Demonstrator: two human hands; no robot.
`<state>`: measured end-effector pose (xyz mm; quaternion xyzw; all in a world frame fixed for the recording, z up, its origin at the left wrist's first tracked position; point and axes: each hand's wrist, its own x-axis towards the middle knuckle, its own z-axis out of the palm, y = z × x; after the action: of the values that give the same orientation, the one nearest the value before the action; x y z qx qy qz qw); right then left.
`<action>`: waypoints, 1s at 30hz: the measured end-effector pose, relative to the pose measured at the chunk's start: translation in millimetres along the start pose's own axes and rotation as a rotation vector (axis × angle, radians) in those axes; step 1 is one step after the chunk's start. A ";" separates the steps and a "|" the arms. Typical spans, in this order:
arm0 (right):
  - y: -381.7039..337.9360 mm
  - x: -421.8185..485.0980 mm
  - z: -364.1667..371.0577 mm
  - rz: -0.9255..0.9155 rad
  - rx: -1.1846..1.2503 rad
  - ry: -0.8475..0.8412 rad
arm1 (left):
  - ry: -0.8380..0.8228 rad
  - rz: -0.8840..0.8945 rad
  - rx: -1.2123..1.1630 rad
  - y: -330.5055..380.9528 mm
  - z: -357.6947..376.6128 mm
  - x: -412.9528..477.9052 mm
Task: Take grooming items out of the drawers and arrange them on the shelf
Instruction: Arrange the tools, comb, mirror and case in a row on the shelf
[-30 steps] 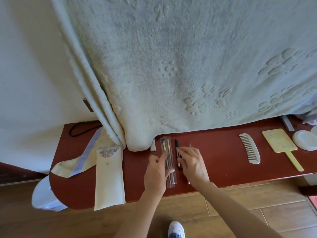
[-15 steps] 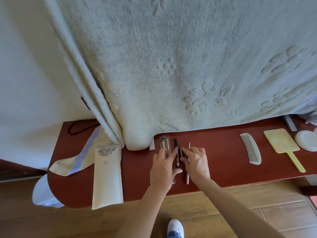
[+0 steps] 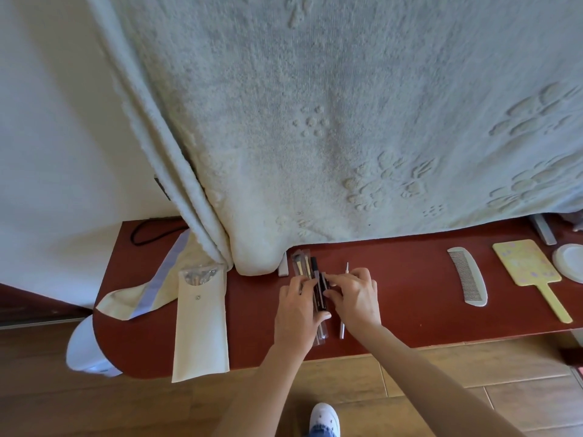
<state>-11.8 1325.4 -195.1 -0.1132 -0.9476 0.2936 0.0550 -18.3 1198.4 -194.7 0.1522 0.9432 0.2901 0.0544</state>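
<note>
head camera view, looking down on a red-brown shelf (image 3: 410,316) above a wooden floor. a large pale textured towel (image 3: 315,121) hangs across the upper frame, and its hem touches the shelf.

at lower left i see a white bin (image 3: 83,351) beside the shelf's rounded end. on the shelf's left part lie a black cord (image 3: 151,230), a cream cloth strip with a lilac band (image 3: 148,294), and a long cream pouch (image 3: 200,323) that overhangs the front edge.

at centre, the left hand (image 3: 296,313) lies nearly flat, fingers straight, on a clear sleeve of makeup brushes (image 3: 298,263). just right of the sleeve lies a black cosmetic pencil (image 3: 321,288). the right hand (image 3: 356,298) has bent fingers, with fingertips and thumb closed on the pencil's right side. under that hand runs a thin metal tool (image 3: 343,329), which shows at both ends.

well apart, at right, a pale comb (image 3: 468,280), a yellow hand mirror (image 3: 527,263) and a white round dish (image 3: 571,261) lie in a row; the frame's right edge cuts off part of the dish.

at bottom centre i see a white shoe (image 3: 325,417).
</note>
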 end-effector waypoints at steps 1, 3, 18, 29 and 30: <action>-0.5 0.4 0.0 0.001 0.008 0.013 | -0.009 0.001 -0.001 -0.4 -0.4 0.1; 0.2 1.7 -3.1 0.035 0.057 0.083 | -0.030 0.000 -0.002 -0.6 -1.8 0.9; 44.6 1.4 -32.4 0.427 0.166 0.047 | -0.071 0.318 0.153 21.6 6.5 -5.5; 29.9 13.2 -16.8 0.348 0.230 -0.010 | -0.256 0.409 0.150 12.7 -0.2 -2.6; 28.9 14.8 -15.9 0.344 0.231 -0.015 | -0.252 0.420 0.160 13.1 -1.8 -1.5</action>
<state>-18.1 1360.9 -197.9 -0.2640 -0.8747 0.4063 0.0096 -13.9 1207.3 -185.8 0.3835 0.8967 0.1982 0.0978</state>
